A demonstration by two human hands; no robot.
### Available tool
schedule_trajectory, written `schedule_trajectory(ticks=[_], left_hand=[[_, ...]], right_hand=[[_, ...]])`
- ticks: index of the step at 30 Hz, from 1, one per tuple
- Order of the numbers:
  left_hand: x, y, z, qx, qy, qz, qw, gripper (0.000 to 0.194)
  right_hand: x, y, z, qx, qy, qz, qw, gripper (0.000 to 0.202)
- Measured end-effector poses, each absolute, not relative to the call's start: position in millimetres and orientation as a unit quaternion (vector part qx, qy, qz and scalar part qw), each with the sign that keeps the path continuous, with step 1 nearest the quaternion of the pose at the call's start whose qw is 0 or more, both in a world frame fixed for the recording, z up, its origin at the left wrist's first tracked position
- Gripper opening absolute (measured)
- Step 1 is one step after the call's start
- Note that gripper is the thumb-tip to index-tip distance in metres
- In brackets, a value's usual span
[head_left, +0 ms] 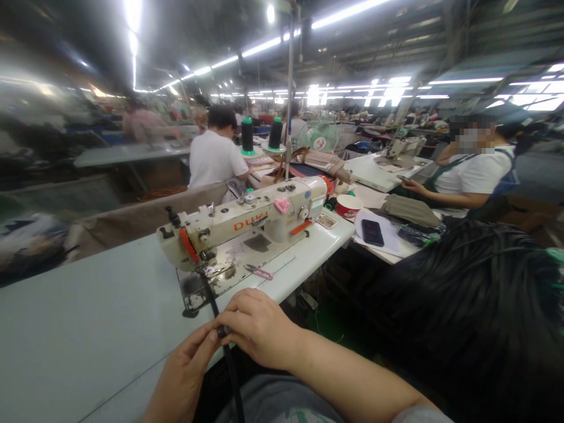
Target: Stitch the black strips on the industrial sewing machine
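Observation:
A narrow black strap (pixel 212 298) runs from under the needle area of a white sewing machine (pixel 247 217) down over the table's front edge to my lap. Both hands meet on it just in front of the machine. My left hand (pixel 185 367) pinches the strap from the left with thumb and fingers. My right hand (pixel 259 326) closes on it from the right, its fingers bent around the strap. Small dark folds show between the fingertips; their exact form is hidden. Pink-handled thread snips (pixel 259 271) lie on the machine bed, beyond my right hand.
The white table (pixel 88 329) spreads left. A large heap of black strips (pixel 476 294) hangs at my right. A phone (pixel 372 232), a red-and-white bowl (pixel 349 207) and folded cloth (pixel 409 210) lie on the side table. Co-workers sit ahead and to the right; thread cones (pixel 247 138) stand behind the machine.

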State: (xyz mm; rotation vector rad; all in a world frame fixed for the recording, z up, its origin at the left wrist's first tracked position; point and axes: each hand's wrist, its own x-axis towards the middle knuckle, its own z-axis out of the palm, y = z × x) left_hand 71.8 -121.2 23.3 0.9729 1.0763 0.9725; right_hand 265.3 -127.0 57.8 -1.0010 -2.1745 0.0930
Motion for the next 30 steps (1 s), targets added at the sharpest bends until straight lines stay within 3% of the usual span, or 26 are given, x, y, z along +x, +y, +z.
schedule_trajectory(ticks=[6, 12, 15, 19, 21, 24, 30], left_hand=[[73.8, -127.6, 32.1, 0.399, 0.462, 0.428, 0.666, 0.051], [48.6, -127.1, 12.4, 0.559, 0.47, 0.37, 0.574, 0.043], [32.5, -131.1, -1.5, 0.59, 0.477, 0.365, 0.539, 0.044], [22.6, -148.8, -8.5, 0.554, 0.485, 0.344, 0.583, 0.043], [21.4, -161.4, -6.1, 0.505, 0.498, 0.343, 0.616, 0.044], [20.3, -179.1, 0.8, 0.423, 0.519, 0.389, 0.633, 0.042], [8.9, -200.7, -3.4, 0.213, 0.472, 0.475, 0.711, 0.033]], right_hand=[[264.0, -132.4, 59.0, -0.375, -0.853, 0.035, 0.362, 0.024], [260.3, -140.2, 61.5, -0.352, -0.866, 0.053, 0.352, 0.027], [256.6, -144.8, 63.9, -0.369, -0.849, 0.144, 0.349, 0.03], [254.1, -146.0, 63.0, -0.371, -0.794, 0.4, 0.267, 0.062], [253.7, -145.5, 58.6, -0.338, -0.77, 0.499, 0.209, 0.052], [252.9, -145.5, 47.9, -0.354, -0.74, 0.542, 0.184, 0.018], [254.3, -142.6, 26.3, -0.396, -0.79, 0.46, 0.089, 0.024]])
